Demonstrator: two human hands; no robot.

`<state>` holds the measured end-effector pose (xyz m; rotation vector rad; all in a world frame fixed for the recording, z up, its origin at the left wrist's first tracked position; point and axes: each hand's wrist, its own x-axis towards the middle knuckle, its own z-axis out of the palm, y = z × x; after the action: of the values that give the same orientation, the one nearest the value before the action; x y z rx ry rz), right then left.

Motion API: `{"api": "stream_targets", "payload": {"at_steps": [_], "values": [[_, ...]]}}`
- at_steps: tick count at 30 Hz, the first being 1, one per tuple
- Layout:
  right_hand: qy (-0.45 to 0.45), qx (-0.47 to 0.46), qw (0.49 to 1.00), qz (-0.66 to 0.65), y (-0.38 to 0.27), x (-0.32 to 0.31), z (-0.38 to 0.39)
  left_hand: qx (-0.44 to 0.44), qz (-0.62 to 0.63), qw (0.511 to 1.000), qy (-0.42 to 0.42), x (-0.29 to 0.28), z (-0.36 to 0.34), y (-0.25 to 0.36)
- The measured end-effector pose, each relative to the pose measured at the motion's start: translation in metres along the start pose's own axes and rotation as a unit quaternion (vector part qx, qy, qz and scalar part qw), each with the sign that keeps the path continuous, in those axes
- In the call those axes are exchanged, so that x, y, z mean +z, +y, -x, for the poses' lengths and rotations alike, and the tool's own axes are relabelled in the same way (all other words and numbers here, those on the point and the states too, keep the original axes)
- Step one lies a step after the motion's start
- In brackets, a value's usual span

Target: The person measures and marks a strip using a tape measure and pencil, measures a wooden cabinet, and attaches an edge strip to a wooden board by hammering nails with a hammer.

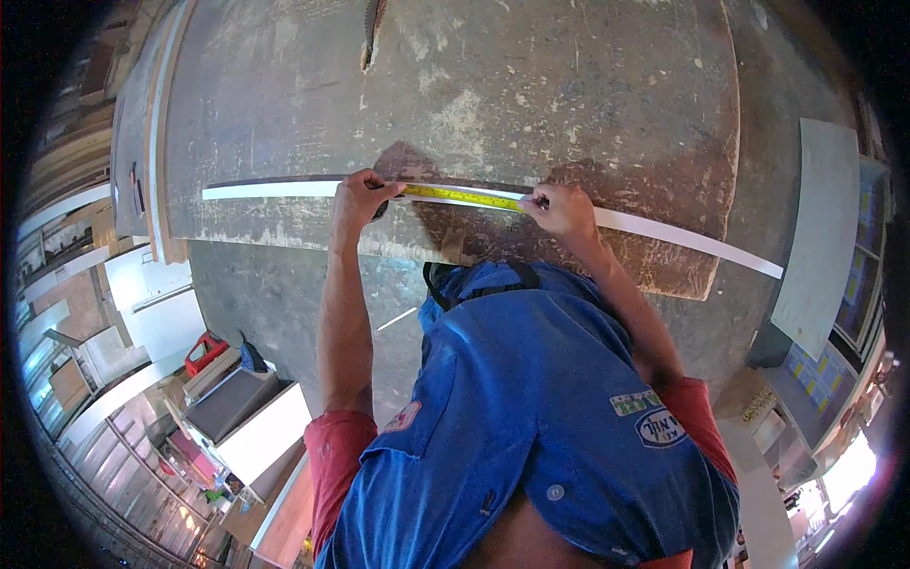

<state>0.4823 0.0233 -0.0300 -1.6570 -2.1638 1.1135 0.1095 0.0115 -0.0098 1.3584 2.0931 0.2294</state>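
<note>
A long, narrow white strip [664,229] lies across the worn workbench, its right end reaching past the board's edge. Along its middle runs the yellow blade of a tape measure [464,196], stretched between my two hands. My left hand [356,197] is closed at the blade's left end, and a dark part, seemingly the tape's case, shows under the fingers. At the other end my right hand [564,212] pinches the blade against the strip. The fingers of both hands partly hide the tape's ends.
The scuffed wooden bench top [569,95] has a slot with a saw blade [371,24] at its far side. A pale panel [815,228] stands at the right. On the left are a wooden rail [163,142], a red-handled tool [204,351] and white boards [156,294].
</note>
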Motion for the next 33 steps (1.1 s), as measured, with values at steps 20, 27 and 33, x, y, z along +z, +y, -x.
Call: {"api": "stream_targets", "payload": {"at_steps": [20,27,33], "values": [[0.008,0.051,0.998,0.033,-0.006,-0.011,-0.001,-0.079,-0.016,0.994,-0.075,-0.011,-0.018,0.008],[0.004,0.051,0.998,0.029,-0.006,-0.011,-0.002,-0.097,-0.041,0.993,-0.058,-0.011,-0.015,0.013],[0.015,0.043,0.997,0.057,0.000,-0.005,-0.003,-0.066,-0.063,0.994,-0.067,-0.009,-0.017,0.009]]}}
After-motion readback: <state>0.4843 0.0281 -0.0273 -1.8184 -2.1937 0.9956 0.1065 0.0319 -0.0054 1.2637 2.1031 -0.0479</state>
